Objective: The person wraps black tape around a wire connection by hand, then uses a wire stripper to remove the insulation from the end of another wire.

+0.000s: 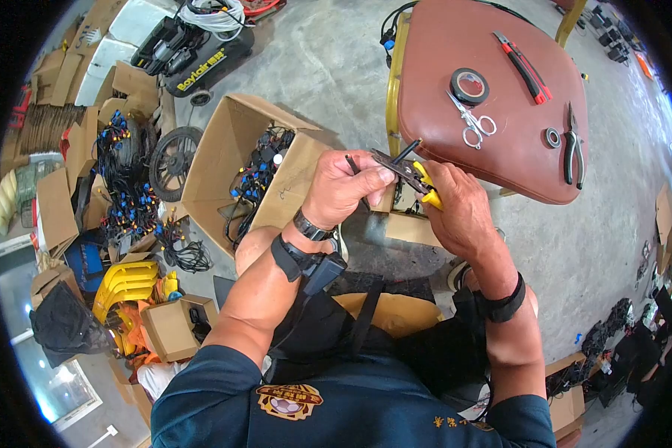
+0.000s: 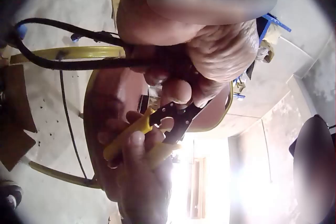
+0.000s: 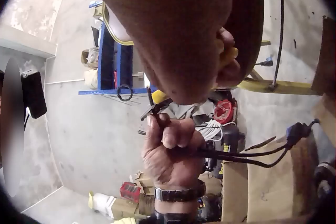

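In the head view the right hand (image 1: 459, 205) grips the yellow handles of a wire stripper (image 1: 403, 170), whose dark metal jaws reach the left fingertips. The left hand (image 1: 343, 187) pinches a black cable (image 1: 358, 179) close to the jaws; a black cable end (image 1: 408, 151) sticks out beyond them. The left wrist view shows the yellow handles (image 2: 126, 140) in the right hand (image 2: 144, 176) under the left hand's fingers (image 2: 178, 90). From the right wrist, the left hand (image 3: 176, 148) holds the doubled black cable (image 3: 236, 157), which has a blue connector (image 3: 298, 133).
A brown padded chair (image 1: 440, 45) carries black tape (image 1: 469, 86), scissors (image 1: 470, 119), a red-black cutter knife (image 1: 523, 67), a small roll (image 1: 551, 137) and pliers (image 1: 571, 145). Left of the hands stands a carton (image 1: 209, 179) of cables, beside a wheel (image 1: 175, 163) and a compressor (image 1: 205, 63).
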A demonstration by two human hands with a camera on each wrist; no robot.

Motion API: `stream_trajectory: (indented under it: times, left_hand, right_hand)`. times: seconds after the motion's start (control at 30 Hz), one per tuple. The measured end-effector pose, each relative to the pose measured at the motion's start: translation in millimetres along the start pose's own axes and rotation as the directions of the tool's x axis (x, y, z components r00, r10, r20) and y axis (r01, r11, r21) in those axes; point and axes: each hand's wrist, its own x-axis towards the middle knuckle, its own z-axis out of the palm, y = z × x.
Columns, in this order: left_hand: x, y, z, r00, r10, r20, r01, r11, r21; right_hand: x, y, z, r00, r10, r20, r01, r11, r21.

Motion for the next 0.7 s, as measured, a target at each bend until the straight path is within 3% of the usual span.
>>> stream_trajectory:
  times: [0.5,0.7]
  left_hand:
    - [-2,-11,11,0.994,0.093,-0.061,-0.074,0.964,0.256]
    - [-3,-17,23,0.999,0.034,-0.035,-0.024,0.967,0.254]
  right_hand:
    - [-15,-10,-11,0.985,0.137,0.109,-0.13,0.989,-0.068]
    - [-30,-3,-15,0.977,0.177,0.123,-0.165,0.981,-0.103]
